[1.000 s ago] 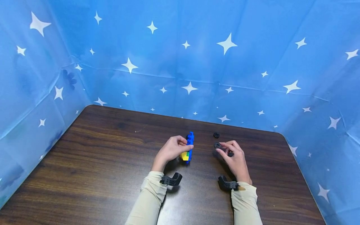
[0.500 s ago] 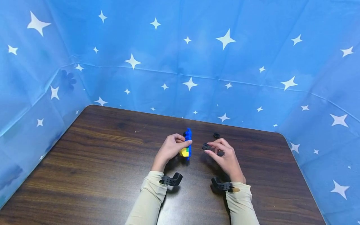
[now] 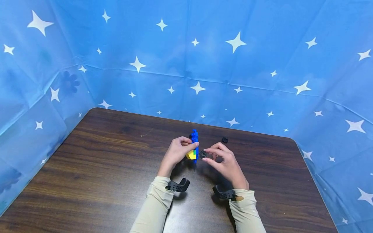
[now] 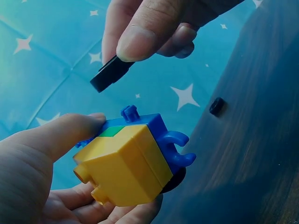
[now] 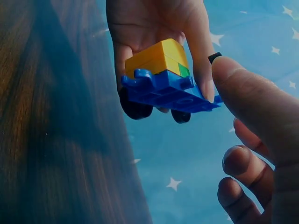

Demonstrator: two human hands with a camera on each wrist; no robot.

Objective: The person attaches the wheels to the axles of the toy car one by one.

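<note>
My left hand [image 3: 176, 152] grips a toy block car [image 4: 126, 163] with a blue base, yellow blocks and a bit of green. The car is tipped on its side above the table. In the right wrist view, two black wheels [image 5: 135, 106] sit on its far side, and a blue peg [image 4: 130, 113] on the near side is bare. Thumb and fingers of my right hand [image 3: 225, 163] pinch a loose black wheel [image 4: 111, 73], held a small gap away from that side of the car. Another black wheel [image 3: 224, 139] lies on the table behind my right hand.
The dark wood table [image 3: 102, 155] spreads out around both hands. A blue star-printed cloth [image 3: 175, 48] hangs along its back and sides. Black wrist cameras [image 3: 178, 185] are strapped over both sleeves.
My right hand has moved left with the pinched wheel, up close to the car. The left hand has shifted the car slightly away from me. The wheel on the table stays put.
</note>
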